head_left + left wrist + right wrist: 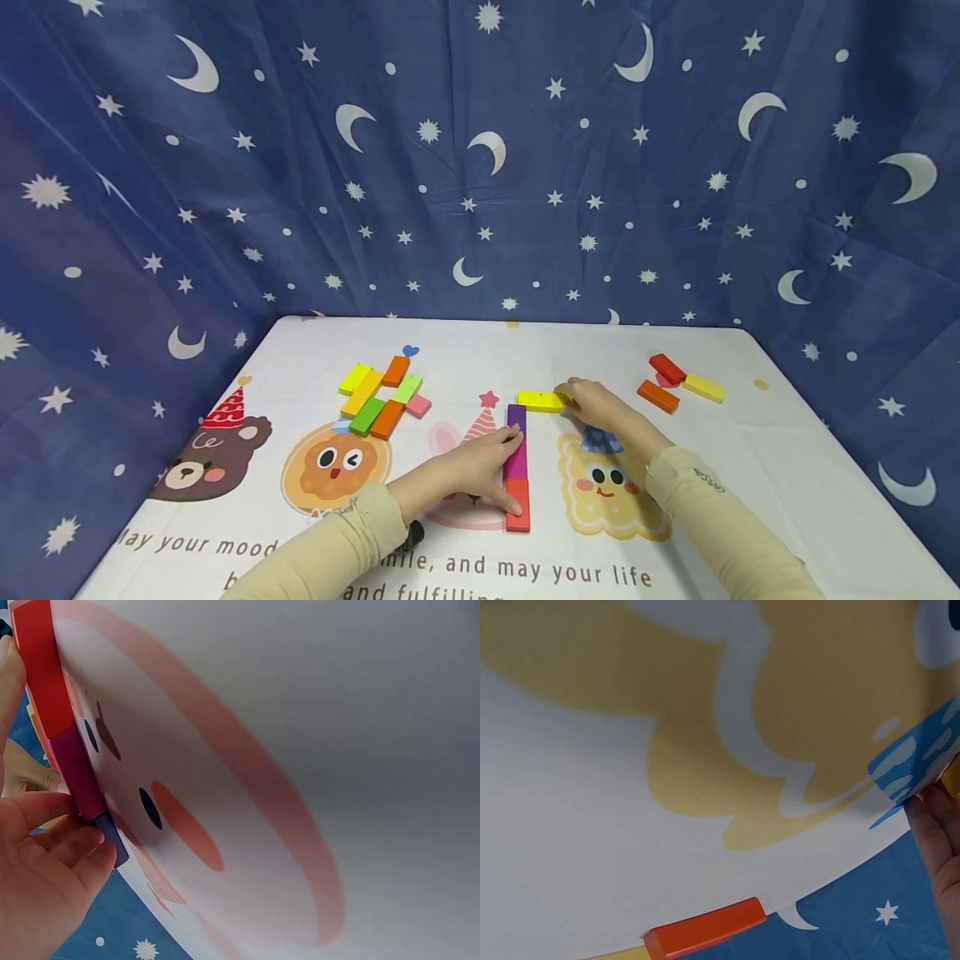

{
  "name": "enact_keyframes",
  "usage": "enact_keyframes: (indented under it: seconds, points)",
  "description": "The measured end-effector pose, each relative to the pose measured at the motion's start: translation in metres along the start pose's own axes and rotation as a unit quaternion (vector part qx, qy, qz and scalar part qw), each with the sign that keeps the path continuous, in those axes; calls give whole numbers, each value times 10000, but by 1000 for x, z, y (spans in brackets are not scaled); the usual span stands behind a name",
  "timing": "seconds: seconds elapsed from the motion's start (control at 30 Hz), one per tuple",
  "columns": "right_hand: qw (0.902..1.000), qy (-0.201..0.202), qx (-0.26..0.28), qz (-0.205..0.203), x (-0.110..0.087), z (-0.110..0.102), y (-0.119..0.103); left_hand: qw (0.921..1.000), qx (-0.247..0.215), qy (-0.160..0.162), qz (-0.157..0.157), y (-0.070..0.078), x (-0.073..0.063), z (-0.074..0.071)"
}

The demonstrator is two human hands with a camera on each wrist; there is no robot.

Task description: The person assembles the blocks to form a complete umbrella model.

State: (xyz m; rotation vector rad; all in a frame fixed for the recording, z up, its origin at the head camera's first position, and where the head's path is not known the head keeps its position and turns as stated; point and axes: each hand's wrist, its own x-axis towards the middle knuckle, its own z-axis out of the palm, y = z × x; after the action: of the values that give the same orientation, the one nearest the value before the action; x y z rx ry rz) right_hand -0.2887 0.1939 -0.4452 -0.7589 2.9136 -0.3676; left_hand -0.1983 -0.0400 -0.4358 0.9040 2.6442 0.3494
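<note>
A purple block (pixel 517 414), a magenta block (pixel 516 464) and a red block (pixel 517 522) lie end to end in a line running toward the person. Along this line my left hand (pixel 472 467) is spread, its thumb touching the red block (pixel 41 667) and its fingers touching the purple and magenta part (pixel 79 772). A yellow block (pixel 538 402) lies crosswise by the line's far end, reaching to the right. My right hand (pixel 600 408) pinches its right end. In the right wrist view only a corner of the yellow block (pixel 951 778) shows beside the fingers.
On the left of the table lies a cluster of several blocks (pixel 387 418) in orange, green, yellow and pink. Back right are a red block (pixel 667 367), an orange block (pixel 658 397) and a pale yellow block (pixel 704 387). A starry blue curtain (pixel 480 250) stands behind the printed white tablecloth (pixel 615 350).
</note>
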Motion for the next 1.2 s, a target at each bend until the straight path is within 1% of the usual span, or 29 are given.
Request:
enact_keyframes:
  seconds: [0.27, 0.4, 0.63, 0.97, 1.2]
  points:
    - [10000, -18, -48, -54, -1, -2, -1, 9999, -148, -21, 2, 0, 0, 1]
    - [9999, 49, -65, -81, -1, -2, 0, 9999, -154, -15, 44, -1, 1, 2]
    - [9997, 135, -47, -206, -2, -1, 0, 9998, -195, -44, 3, 0, 1, 2]
    - [9999, 97, 40, -71, 0, 2, -1, 9999, -164, -41, 33, -3, 0, 4]
    - [9997, 167, -21, -149, 2, 1, 1, 9999, -110, -20, 82, -3, 0, 3]
